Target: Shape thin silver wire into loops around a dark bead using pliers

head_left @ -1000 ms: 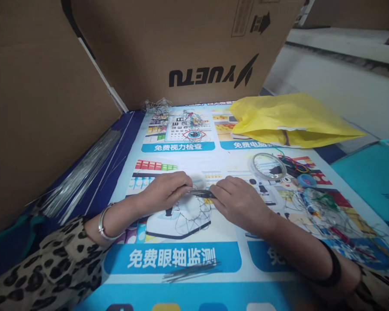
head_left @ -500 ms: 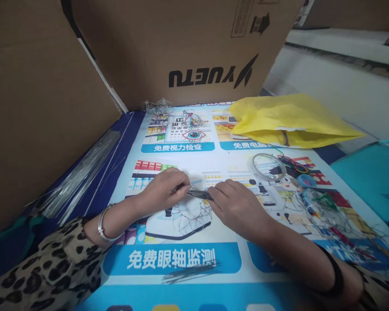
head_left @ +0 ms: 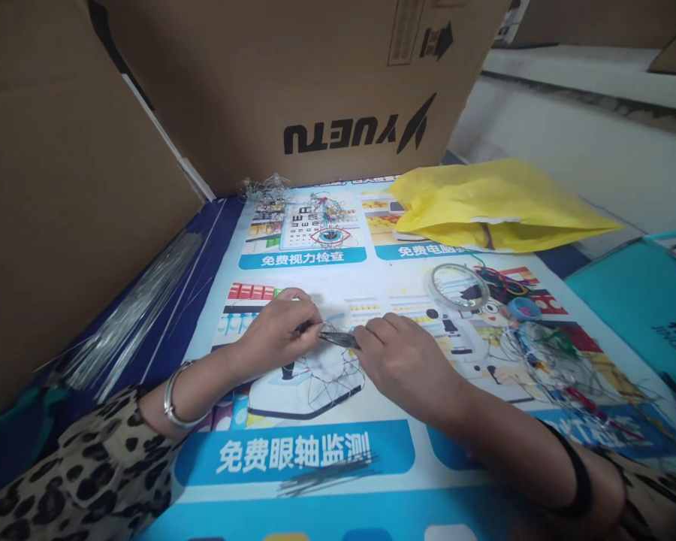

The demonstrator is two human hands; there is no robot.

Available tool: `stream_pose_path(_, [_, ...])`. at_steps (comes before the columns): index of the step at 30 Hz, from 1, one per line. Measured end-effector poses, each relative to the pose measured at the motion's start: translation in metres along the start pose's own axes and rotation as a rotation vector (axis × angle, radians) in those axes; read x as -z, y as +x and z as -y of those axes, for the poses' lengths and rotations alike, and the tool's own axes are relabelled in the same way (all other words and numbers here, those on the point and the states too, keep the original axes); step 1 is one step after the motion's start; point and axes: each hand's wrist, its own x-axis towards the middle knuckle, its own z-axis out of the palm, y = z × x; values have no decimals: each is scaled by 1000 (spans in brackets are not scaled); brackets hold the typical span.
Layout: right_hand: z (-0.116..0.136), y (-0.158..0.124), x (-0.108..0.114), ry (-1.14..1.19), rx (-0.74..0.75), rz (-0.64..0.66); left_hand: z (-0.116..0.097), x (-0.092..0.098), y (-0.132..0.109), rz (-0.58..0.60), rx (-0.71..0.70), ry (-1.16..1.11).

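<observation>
In front of me, my right hand (head_left: 402, 359) is closed around the handles of a pair of pliers (head_left: 339, 340), whose jaws point left. My left hand (head_left: 285, 327) pinches at the tips of those jaws, with the fingers pressed together on part of a wire piece. That thin wire netting (head_left: 331, 379), looped into a rounded mesh, hangs below the pliers over the printed sheet. What exactly sits between the left fingertips is too small to make out. A small bundle of short dark wires (head_left: 327, 475) lies on the sheet nearer to me.
Long silvery wires (head_left: 140, 308) lie at the left beside a cardboard box (head_left: 338, 68). On the right are a round clear dish (head_left: 460, 286), a blue ring-shaped roll (head_left: 523, 309), tangled coloured wires (head_left: 574, 376), a yellow bag (head_left: 501, 203) and a teal bag (head_left: 642, 300). More tangled wire (head_left: 327, 210) lies at the back.
The whole view has shifted slightly, so things appear a little further left. Both hands keep their hold, and the pliers stay at the wire netting with almost the same pose.
</observation>
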Motion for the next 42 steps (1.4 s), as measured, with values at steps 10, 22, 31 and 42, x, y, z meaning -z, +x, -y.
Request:
stream_pose_path(10, [16, -5, 13, -251, 43, 54, 1, -1, -1, 10, -6, -5])
stream_pose_path(22, [17, -5, 13, -258, 28, 82, 2, 0, -2, 66, -44, 29])
stream_pose_path(31, [11, -5, 9, -121, -15, 99, 1, 2, -2, 159, -34, 18])
stream_pose_path(42, [10, -6, 8, -108, -11, 80, 1, 1, -2, 234, -19, 25])
